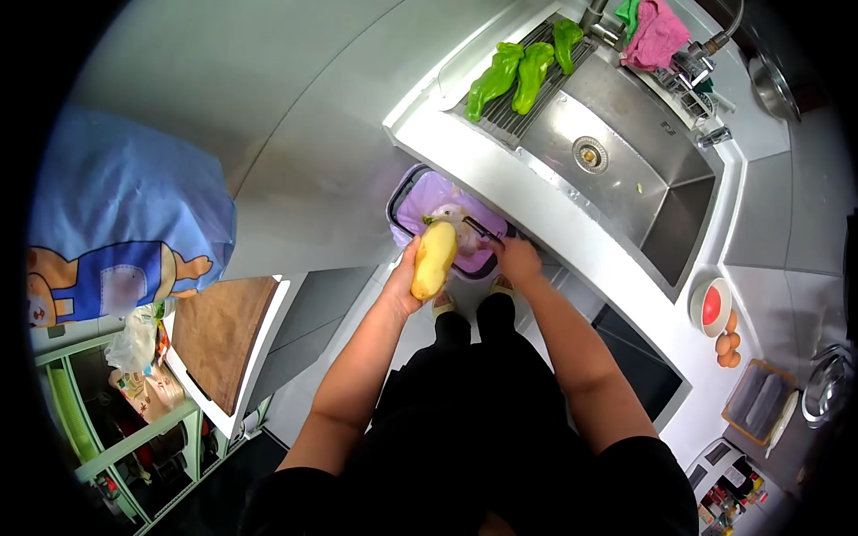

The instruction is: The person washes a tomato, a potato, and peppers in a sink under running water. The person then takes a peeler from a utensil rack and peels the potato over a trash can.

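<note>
My left hand [403,282] is wrapped round the side of a large, mostly peeled yellow potato [433,261]; a bit of brownish skin shows at its lower end. In my right hand [519,261] is a dark-handled peeler [482,230], its head pointing toward the potato but apart from it. Both are held above a bin [412,197] lined with a purple bag. Inside the bin lie some pale scraps and crumpled clear plastic [450,213], partly hidden by the potato.
Green peppers [534,73] lie on a rack [509,128] over the steel sink [617,125]. A bowl with something red [711,305] and several eggs [729,342] stand on the right counter. A wooden board [219,335] is at the left, below a blue apron-like cloth [134,188].
</note>
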Motion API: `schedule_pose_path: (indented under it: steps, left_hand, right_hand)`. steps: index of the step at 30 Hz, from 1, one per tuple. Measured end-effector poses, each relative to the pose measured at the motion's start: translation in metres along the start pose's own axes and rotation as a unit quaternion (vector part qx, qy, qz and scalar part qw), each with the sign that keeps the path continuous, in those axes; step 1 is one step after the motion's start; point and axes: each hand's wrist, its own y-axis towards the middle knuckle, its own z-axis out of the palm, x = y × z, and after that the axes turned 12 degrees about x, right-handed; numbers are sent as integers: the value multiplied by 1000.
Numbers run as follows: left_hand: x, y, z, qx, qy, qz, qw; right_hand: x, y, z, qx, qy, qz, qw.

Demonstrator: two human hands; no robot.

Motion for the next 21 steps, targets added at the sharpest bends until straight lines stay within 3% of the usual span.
schedule_pose_path:
  steps: [1,2,3,4,5,6,10,12,15,21]
  left_hand:
    - [-1,0,-3,-1,-1,0,1000]
    - [-3,1,-6,5,-24,6,1000]
    - [-6,1,-7,11,-48,12,999]
    - [-7,1,-7,12,-50,12,999]
    - [-9,-2,-7,39,-90,-6,995]
    - [-11,-4,-7,64,-129,-24,989]
    - [-10,4,-3,53,-88,7,995]
    - [-15,1,10,34,-77,9,996]
    - [-14,8,10,121,-113,-17,986]
    - [-12,10,16,93,-192,-18,977]
  right_hand:
    - [-2,1,2,1,0,-1,1000]
    - [-4,2,3,123,193,97,969]
    - [-4,2,1,236,373,191,877]
    - [-7,1,4,236,371,191,877]
    - [-10,-3,13,70,218,67,971]
    - [-10,-7,21,-100,50,-63,992]
    - [40,-48,-21,-49,162,-51,984]
    - [50,-63,-29,-18,13,-233,972]
    - [55,-65,-27,-16,-69,-302,951]
    - [53,-64,-40,-69,-22,-334,940]
